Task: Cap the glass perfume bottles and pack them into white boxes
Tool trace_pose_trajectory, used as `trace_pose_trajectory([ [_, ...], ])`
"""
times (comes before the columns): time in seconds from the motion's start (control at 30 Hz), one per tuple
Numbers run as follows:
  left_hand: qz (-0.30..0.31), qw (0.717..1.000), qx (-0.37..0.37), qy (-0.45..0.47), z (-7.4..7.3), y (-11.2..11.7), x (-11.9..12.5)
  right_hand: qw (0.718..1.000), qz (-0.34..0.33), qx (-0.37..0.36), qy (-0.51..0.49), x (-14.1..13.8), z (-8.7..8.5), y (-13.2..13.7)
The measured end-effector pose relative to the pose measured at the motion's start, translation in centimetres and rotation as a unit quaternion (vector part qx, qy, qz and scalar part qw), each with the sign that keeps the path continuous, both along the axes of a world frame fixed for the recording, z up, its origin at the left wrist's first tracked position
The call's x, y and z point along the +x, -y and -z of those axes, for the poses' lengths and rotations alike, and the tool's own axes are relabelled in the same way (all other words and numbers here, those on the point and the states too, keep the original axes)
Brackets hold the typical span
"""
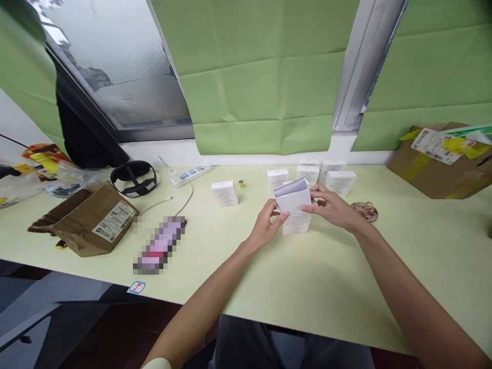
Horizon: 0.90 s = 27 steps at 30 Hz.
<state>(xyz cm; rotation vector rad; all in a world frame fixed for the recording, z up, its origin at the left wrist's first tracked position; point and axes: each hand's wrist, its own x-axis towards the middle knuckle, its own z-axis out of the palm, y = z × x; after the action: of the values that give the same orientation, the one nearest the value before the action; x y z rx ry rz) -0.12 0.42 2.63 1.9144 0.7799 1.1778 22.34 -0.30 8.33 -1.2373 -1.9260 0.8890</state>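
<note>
A small white carton (294, 199) with its top flap raised is held above the pale table (315, 277) by both hands. My left hand (267, 224) pinches its lower left corner. My right hand (333, 206) grips its right side with fingers curled round it. Another white box (296, 224) stands on the table just beneath the held carton. Several more white boxes (333, 179) stand in a cluster behind it, and one white box (225, 193) stands apart to the left.
A pink glass bottle (366, 210) lies right of my right hand. A small gold cap (241, 183), a power strip (191, 174), black headband (134, 179), and an open brown package (90, 218) sit at left. A taped cardboard box (440, 159) is at far right.
</note>
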Motion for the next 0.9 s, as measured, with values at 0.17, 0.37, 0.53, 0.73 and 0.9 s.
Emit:
trace_pose_trajectory([
  [0.17,-0.006,1.000,-0.013,-0.008,-0.1,0.0,-0.1,1.000,0.021,-0.002,-0.010,-0.2,1.3,0.0],
  [0.37,-0.002,1.000,-0.015,-0.013,-0.5,0.2,-0.2,0.996,0.043,0.055,-0.050,0.0,-1.7,0.4],
  [0.53,0.007,0.999,-0.040,0.001,-0.6,0.3,-0.3,0.999,-0.020,0.036,0.035,0.2,-2.1,0.3],
  [0.73,0.007,0.999,-0.042,-0.004,-0.4,0.5,-0.3,0.996,-0.050,-0.007,0.074,0.2,-1.4,0.8],
  [0.9,0.022,0.996,-0.079,0.024,-0.5,1.0,0.1,0.995,-0.047,0.009,0.087,-0.8,-1.6,0.7],
])
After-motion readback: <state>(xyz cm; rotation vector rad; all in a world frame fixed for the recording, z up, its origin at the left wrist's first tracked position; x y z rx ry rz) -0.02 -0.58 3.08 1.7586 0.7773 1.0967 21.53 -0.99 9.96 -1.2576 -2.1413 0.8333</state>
